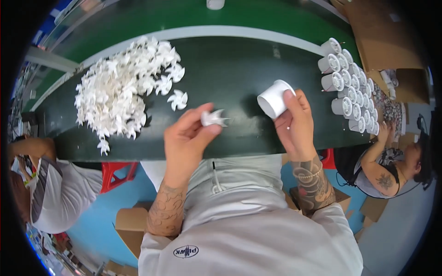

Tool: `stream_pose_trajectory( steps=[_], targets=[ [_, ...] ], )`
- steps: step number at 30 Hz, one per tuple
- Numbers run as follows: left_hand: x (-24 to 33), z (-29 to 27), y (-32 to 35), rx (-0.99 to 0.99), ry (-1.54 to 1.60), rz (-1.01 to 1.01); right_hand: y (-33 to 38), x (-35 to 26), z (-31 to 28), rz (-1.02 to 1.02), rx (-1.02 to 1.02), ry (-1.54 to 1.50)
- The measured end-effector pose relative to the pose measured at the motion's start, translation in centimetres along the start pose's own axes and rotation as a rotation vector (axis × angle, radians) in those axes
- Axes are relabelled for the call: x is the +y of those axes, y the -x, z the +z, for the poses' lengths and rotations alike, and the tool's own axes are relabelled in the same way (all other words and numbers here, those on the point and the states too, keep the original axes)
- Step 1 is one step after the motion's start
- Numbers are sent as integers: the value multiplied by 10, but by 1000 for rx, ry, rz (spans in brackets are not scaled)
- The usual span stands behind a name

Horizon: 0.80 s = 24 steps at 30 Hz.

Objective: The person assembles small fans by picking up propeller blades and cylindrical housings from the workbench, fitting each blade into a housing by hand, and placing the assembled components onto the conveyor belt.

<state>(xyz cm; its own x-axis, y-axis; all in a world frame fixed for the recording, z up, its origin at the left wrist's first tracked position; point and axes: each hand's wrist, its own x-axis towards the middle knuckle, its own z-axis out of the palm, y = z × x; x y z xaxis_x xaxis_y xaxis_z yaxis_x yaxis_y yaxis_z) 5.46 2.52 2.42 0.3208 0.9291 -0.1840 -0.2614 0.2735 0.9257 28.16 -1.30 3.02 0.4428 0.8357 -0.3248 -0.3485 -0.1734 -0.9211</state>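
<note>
Between the thumb and fingers of my left hand [188, 133] is a small white fan blade wheel [214, 118], its pointed blades facing right. My right hand [297, 122] grips a white plastic cup-shaped housing [275, 100] by its side, tilted with the wide rim toward the lower left. Both hands are above the near part of the dark green table, a short gap apart. A large heap of white fan blade wheels [115, 87] lies to the left. One loose wheel [177, 99] rests at the heap's right edge, close to my left hand.
Several white cup-shaped housings [341, 106] stand in rows on the table's right end. Cardboard boxes [382, 32] are at the far right. One person [64, 193] sits at the left, another [386, 168] at the right. Red stools [117, 175] and an open carton [131, 225] are below.
</note>
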Motion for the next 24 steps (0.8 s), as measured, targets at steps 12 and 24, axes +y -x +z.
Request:
stream_pose_trajectory(
  steps=[12,24],
  targets=[
    [18,28,19,-141,-687,593,53,-4,39,308,-307,-516],
    [36,28,39,-74,-549,504,65,-2,34,244,-388,-509]
  ],
)
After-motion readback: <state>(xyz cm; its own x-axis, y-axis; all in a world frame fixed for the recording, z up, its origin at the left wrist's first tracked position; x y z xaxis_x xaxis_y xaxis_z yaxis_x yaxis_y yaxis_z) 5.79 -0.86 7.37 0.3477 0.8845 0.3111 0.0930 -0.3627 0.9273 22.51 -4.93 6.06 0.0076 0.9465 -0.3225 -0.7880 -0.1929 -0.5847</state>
